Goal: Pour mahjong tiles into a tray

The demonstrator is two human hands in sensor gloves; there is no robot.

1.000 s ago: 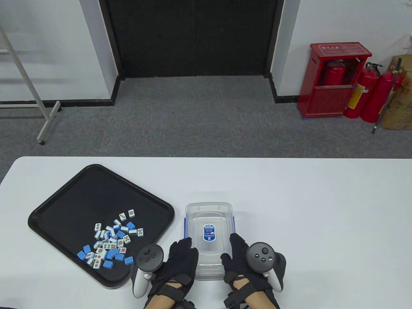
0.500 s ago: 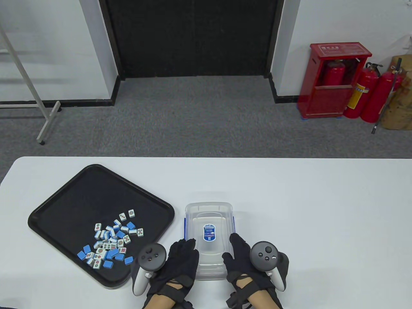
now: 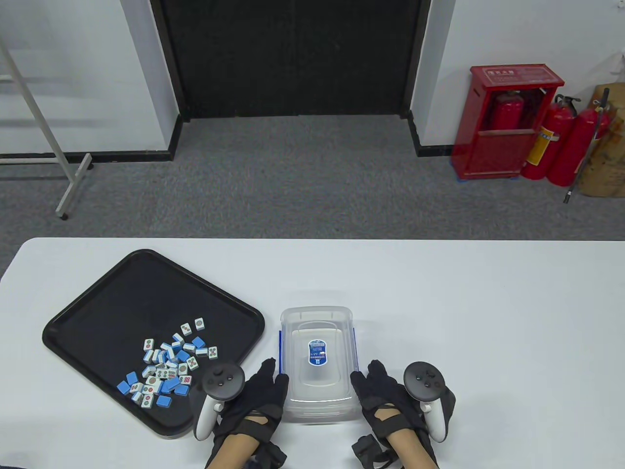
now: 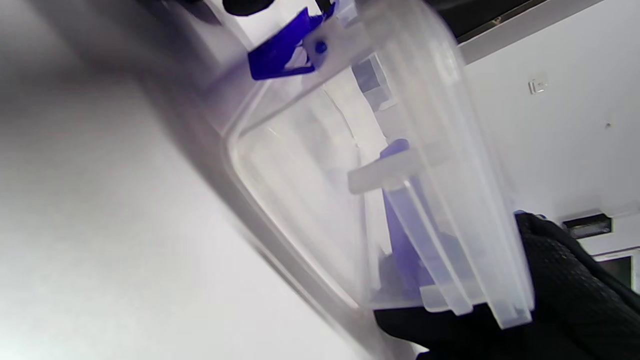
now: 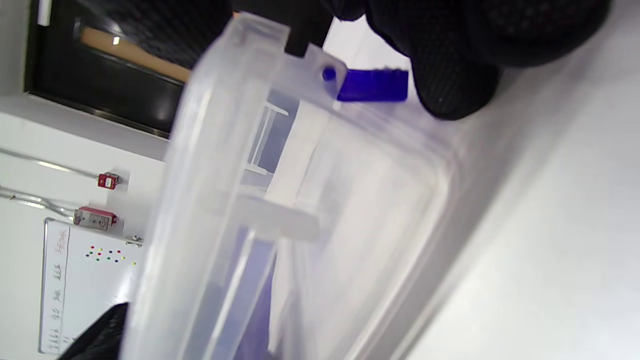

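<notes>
A clear plastic box (image 3: 316,312) with blue clips stands upright and empty near the table's front edge. The mahjong tiles (image 3: 168,364) lie in a heap in the near corner of the black tray (image 3: 136,293) to its left. My left hand (image 3: 271,376) lies open beside the box's left wall, and my right hand (image 3: 371,376) lies open beside its right wall. In the right wrist view a fingertip (image 5: 445,75) sits next to the blue clip (image 5: 372,85) of the box (image 5: 350,200). The left wrist view shows the box (image 4: 320,165) and its clip (image 4: 280,47) close up.
The white table (image 3: 488,317) stretches to the right and behind the box. The tray's near corner reaches close to my left hand's tracker (image 3: 222,381). Beyond the table are grey carpet and red fire extinguishers (image 3: 561,141).
Both hands have slid off the box's near top corners, outward and back toward me, and now flank its sides. The box and tiles have not moved.
</notes>
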